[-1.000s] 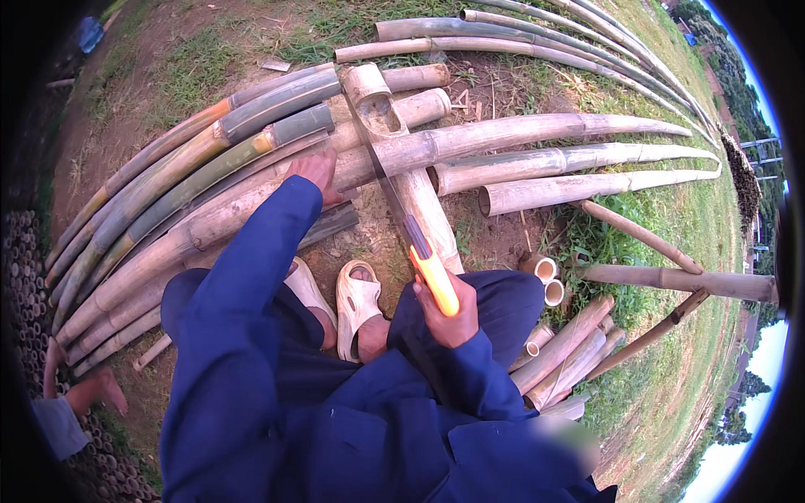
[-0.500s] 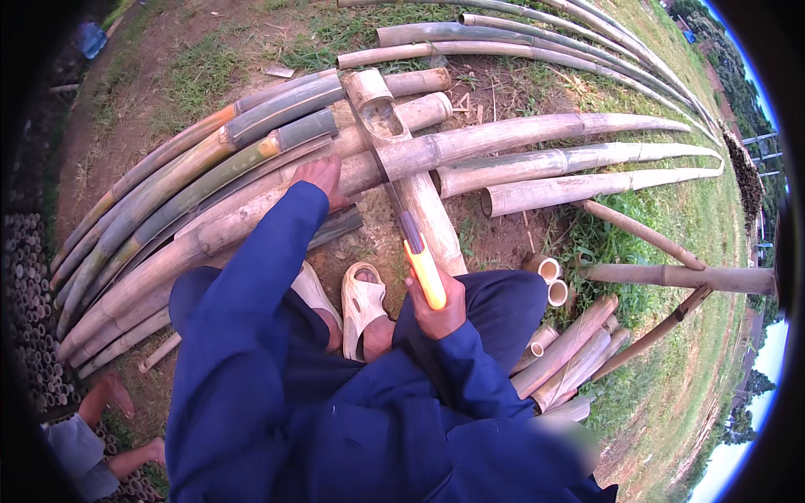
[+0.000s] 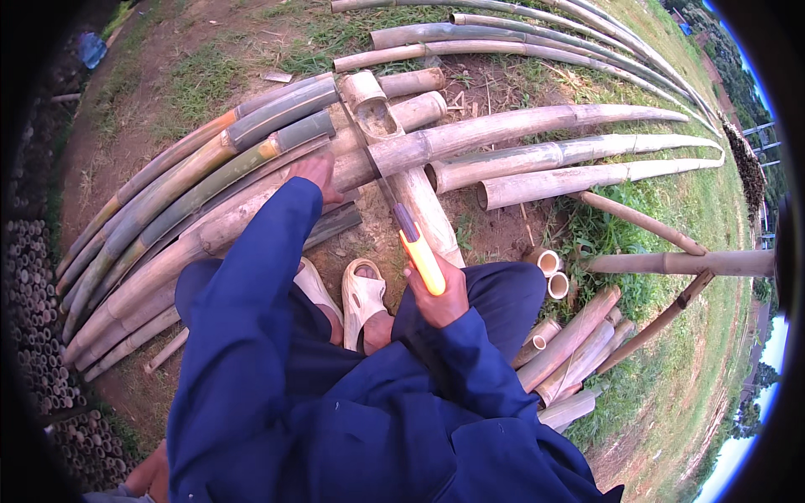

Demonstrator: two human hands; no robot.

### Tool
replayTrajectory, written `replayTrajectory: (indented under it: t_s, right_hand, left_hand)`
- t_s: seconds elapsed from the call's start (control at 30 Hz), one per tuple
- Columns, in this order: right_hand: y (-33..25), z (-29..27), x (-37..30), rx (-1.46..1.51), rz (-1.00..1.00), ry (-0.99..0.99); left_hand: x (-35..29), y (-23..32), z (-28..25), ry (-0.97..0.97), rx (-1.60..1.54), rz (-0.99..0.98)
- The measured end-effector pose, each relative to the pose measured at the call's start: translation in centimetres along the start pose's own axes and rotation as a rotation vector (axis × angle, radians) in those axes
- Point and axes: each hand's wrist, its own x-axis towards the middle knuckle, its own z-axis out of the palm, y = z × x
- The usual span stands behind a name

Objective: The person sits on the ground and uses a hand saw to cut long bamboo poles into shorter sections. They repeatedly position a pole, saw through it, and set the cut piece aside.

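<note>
My left hand (image 3: 314,176) grips a thick pale bamboo pole (image 3: 511,130) lying across in front of me. In my right hand (image 3: 442,298) is the yellow-orange handle of a hand saw (image 3: 426,261). Its long thin blade crosses the pole just right of my left hand, and its far end reaches beyond the pole. Beneath the pole, a pale bamboo support (image 3: 432,220) runs away from me, with a hollow cut near its far end. How deep the blade sits in the pole I cannot tell.
Long greenish bamboo poles (image 3: 189,163) lie at left, with more poles (image 3: 478,50) farther away. Short cut pieces (image 3: 579,344) are beside my right knee, near a bamboo frame (image 3: 679,263). Stacked bamboo rings (image 3: 38,310) line the left edge. Part of another person (image 3: 144,478) shows lower left.
The view has shifted slightly. My right hand and the saw have moved only a little, and my left hand stays on the pole. The other person's legs have mostly left the lower left.
</note>
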Motion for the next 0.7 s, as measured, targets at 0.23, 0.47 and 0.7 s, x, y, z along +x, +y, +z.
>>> replayTrajectory:
  t_s: [0.23,0.47,0.7]
  right_hand:
    - [-4.9,-5.8,-9.9,-0.102,0.126,-0.051]
    - [-1.9,-1.8,-2.4,-0.050,0.045,-0.039]
    - [-2.9,-5.5,-5.8,-0.097,0.056,-0.069]
  left_hand:
    - [-0.3,-0.7,1.4,-0.039,-0.010,-0.034]
    - [0.2,-1.0,1.2,-0.037,-0.033,0.024]
    - [0.4,-1.0,1.4,-0.002,-0.050,0.010]
